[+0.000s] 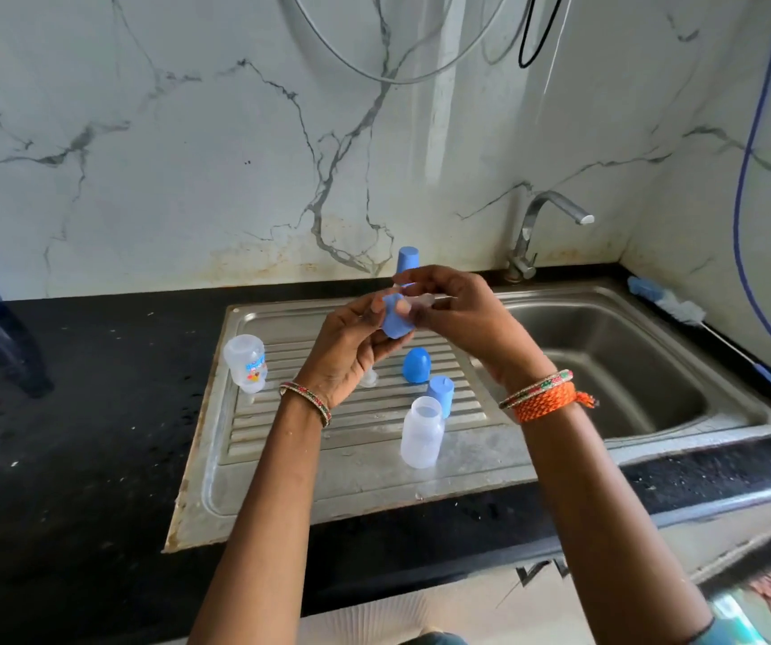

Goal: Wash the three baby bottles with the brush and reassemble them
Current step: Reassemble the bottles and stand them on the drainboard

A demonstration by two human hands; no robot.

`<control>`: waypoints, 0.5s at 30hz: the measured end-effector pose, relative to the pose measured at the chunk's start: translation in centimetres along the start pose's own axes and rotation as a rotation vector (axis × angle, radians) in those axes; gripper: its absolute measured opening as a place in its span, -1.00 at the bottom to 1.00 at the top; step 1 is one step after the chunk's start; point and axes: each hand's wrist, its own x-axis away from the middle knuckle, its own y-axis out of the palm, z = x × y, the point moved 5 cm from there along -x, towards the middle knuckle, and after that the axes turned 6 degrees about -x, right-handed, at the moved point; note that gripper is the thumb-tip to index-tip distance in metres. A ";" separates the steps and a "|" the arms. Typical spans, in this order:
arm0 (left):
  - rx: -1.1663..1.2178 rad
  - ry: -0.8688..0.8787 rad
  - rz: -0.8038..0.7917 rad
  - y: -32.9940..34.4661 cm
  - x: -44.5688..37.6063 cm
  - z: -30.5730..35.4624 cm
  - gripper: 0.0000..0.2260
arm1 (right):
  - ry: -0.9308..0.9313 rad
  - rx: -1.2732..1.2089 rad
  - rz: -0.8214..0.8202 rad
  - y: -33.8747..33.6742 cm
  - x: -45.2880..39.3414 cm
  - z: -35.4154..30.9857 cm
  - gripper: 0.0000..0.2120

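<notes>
I am gripping a blue cap (395, 318) in my left hand (351, 346) while my right hand (448, 309) is pinching a clear nipple (423, 301) against it; an open bottle (422, 432) is standing below my hands.

Brushed steel sink (644, 365) with ribbed, dull drainboard (365, 463); black speckled stone tabletop (95, 412); glossy veined marble wall (188, 132); frosted translucent plastic bottle (422, 432); matt blue plastic caps (416, 365); shiny chrome tap (532, 225).
</notes>
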 end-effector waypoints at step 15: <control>-0.929 -0.170 -0.003 -2.2 3.7 -12.7 -0.42 | -0.047 0.882 -0.522 1.2 0.6 7.2 -0.69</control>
